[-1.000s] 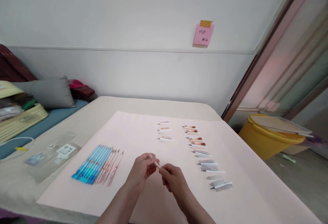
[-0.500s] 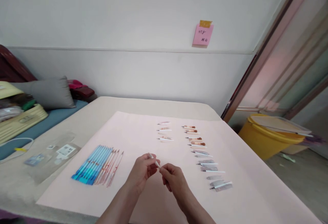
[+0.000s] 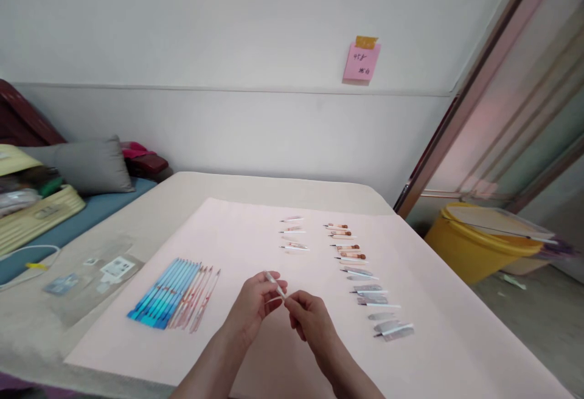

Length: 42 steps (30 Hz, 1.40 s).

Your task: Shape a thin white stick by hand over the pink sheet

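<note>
At the far left of the frame a grey cushion (image 3: 86,165) lies on a blue mat, with a yellow case (image 3: 36,216) below it at the left edge. Lower down, on the beige surface (image 3: 182,195), a clear plastic bag (image 3: 93,277) with a printed label lies flat, just left of the pink paper sheet (image 3: 237,228) that covers most of that surface. On the sheet's lower left part a tight row of blue and pinkish slim sticks (image 3: 176,292) lies side by side, slanting up to the right.

Low in the middle of the frame, the left hand (image 3: 253,308) and the right hand (image 3: 310,320) meet above the sheet. Between them is a thin white stick (image 3: 275,285), tilted up to the left; the left fingers (image 3: 274,292) pinch its upper part and the right fingers pinch its lower end, both hands closed on it.

Above the hands, a short column of small capped pieces (image 3: 292,235) lies on the sheet. To the right of them a longer column of small brush heads (image 3: 360,274) runs down toward the lower right, brownish ones at the top and grey ones lower.

On the wall in the upper right a pink sticky note (image 3: 362,61) hangs. At the right edge a yellow bucket (image 3: 474,247) stands on the floor.
</note>
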Each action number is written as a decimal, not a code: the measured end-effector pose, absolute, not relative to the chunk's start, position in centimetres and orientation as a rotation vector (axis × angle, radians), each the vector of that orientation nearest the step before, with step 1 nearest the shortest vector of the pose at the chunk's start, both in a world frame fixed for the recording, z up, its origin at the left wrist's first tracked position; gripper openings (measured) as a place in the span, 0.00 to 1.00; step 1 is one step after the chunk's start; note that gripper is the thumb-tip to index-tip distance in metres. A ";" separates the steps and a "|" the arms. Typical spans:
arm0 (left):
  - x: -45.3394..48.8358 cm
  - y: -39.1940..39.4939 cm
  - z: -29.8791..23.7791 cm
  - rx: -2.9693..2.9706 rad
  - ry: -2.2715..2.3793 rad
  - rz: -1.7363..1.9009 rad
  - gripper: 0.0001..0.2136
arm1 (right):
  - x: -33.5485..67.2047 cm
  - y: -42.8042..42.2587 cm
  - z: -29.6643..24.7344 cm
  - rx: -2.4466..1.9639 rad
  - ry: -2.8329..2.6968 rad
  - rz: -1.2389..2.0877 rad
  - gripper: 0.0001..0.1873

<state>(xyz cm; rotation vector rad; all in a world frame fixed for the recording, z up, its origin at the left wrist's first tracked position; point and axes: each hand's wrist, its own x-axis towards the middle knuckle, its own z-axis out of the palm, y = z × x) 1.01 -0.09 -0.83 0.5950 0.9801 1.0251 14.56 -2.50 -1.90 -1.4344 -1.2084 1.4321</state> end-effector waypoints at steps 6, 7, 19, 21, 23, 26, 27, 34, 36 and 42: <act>1.1 -0.1 -0.8 0.581 0.959 1.057 0.13 | 14.6 -2.5 -1.8 -1.435 -1.205 1.426 0.11; 1.1 -0.1 -0.8 0.573 0.963 1.064 0.13 | 14.6 -2.5 -1.8 -1.437 -1.205 1.424 0.11; 0.5 0.3 -2.0 0.387 1.055 1.209 0.08 | 14.5 -2.6 -1.9 -1.460 -1.212 1.439 0.09; 0.4 0.4 -2.2 0.378 1.054 1.245 0.08 | 14.5 -2.7 -1.6 -1.463 -1.207 1.434 0.09; 0.3 0.5 -2.3 0.362 1.056 1.285 0.07 | 14.5 -2.8 -1.4 -1.461 -1.198 1.426 0.09; 0.0 0.7 -2.3 0.297 1.074 1.335 0.06 | 14.4 -2.9 -1.2 -1.455 -1.188 1.426 0.09; 0.0 0.8 -2.3 0.270 1.079 1.343 0.06 | 14.4 -2.9 -1.2 -1.453 -1.186 1.428 0.09; 0.0 0.9 -2.3 0.212 1.039 1.311 0.05 | 14.5 -2.7 -1.4 -1.459 -1.192 1.449 0.10; 0.1 0.8 -2.3 0.213 1.036 1.315 0.05 | 14.5 -2.7 -1.4 -1.459 -1.194 1.450 0.10; 0.0 1.0 -2.0 0.159 1.050 1.322 0.05 | 14.6 -2.7 -1.4 -1.468 -1.194 1.450 0.10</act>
